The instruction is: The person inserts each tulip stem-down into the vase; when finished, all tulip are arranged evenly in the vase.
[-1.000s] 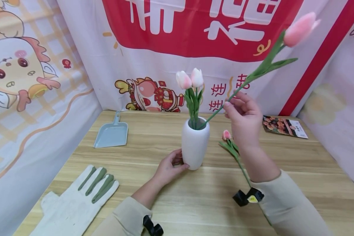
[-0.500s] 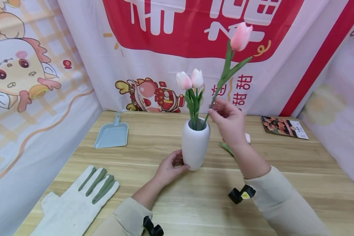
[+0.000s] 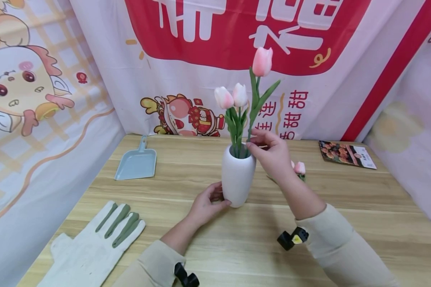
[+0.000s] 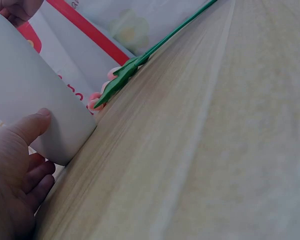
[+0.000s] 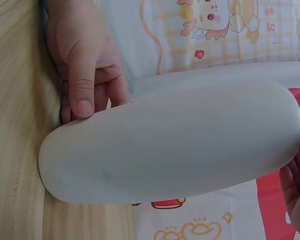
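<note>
The pink tulip [image 3: 262,62] now stands straighter and lower in the vase [image 3: 238,181].

Smooth white vase [image 3: 238,179] upright on bench [image 3: 244,247], left hand [image 3: 206,205] gripping its lower side. Two pale pink-white tulips [image 3: 224,97] standing in its mouth. Taller pink tulip [image 3: 262,61], green-leaved, at the rim's right, leaning slightly right, stem pinched low by right hand [image 3: 271,151]. Spare pink tulips [image 3: 299,168] lying right of vase, partly hidden.
</note>
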Demonstrator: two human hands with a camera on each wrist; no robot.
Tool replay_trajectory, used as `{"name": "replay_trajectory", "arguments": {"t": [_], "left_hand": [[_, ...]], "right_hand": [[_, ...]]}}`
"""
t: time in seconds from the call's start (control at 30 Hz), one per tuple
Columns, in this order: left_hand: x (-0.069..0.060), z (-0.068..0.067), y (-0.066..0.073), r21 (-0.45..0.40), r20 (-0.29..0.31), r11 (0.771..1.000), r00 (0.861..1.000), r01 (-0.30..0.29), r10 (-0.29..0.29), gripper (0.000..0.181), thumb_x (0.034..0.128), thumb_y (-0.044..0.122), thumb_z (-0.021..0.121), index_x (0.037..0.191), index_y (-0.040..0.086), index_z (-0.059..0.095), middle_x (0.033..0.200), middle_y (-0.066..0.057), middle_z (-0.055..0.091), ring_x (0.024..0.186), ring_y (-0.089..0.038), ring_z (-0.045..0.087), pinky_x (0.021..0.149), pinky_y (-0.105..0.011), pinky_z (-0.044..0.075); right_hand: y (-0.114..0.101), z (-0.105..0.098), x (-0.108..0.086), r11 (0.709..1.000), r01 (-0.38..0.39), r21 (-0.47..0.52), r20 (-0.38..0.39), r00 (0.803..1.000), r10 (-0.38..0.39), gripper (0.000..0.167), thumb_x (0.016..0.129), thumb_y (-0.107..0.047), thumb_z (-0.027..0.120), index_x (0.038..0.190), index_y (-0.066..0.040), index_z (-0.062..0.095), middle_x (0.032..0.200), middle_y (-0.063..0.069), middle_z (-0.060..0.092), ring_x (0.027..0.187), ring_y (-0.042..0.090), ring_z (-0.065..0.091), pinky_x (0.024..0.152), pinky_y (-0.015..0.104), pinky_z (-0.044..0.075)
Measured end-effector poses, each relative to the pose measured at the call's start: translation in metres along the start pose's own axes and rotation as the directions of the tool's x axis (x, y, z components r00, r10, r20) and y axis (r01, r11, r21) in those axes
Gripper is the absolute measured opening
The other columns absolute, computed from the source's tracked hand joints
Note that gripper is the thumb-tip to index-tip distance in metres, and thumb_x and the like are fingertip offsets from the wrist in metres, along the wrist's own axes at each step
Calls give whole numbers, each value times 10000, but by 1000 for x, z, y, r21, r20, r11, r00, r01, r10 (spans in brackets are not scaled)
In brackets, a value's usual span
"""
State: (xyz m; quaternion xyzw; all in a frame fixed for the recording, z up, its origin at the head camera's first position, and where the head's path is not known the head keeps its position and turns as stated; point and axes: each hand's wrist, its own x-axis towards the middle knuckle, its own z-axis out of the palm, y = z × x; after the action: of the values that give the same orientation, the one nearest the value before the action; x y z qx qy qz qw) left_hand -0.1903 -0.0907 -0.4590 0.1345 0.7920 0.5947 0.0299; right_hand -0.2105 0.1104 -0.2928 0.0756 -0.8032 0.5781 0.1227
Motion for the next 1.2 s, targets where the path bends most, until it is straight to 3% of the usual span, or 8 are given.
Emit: {"name": "replay_trajectory", "arguments": {"t": [0.57, 0.9, 1.2], "left_hand": [[-1, 0, 1, -10, -4, 1000, 1000, 8, -8, 596, 832, 154, 783, 1359, 35, 531, 1248, -181, 653, 1124, -336, 643, 1006, -468, 518], [-1, 0, 1, -3, 10, 1000, 1000, -4, 4, 601, 837, 154, 779, 1364, 27, 520, 1256, -189, 645, 1127, -336, 641, 1002, -459, 522], [0, 2, 0, -29, -18, 1000, 1000, 5, -6, 585, 822, 117, 787, 1346, 31, 541, 1242, -190, 655, 1117, -342, 646, 1001, -475, 519]], "right_hand": [[-3, -2, 0, 999, 5, -34, 38, 999, -4, 292, 907, -102, 667, 1193, -45, 659, 1025, 135, 671, 904, 187, 597, 720, 172, 538], [-3, -2, 0, 999, -24, -41, 58, 998, 26, 325, 917, -114, 662, 1238, -67, 648, 1073, 134, 665, 951, 206, 592, 748, 171, 542], [-2, -1, 0, 1000, -19, -10, 50, 999, 19, 295, 911, -125, 673, 1200, -67, 656, 1058, 115, 665, 938, 192, 594, 745, 179, 538]]}}
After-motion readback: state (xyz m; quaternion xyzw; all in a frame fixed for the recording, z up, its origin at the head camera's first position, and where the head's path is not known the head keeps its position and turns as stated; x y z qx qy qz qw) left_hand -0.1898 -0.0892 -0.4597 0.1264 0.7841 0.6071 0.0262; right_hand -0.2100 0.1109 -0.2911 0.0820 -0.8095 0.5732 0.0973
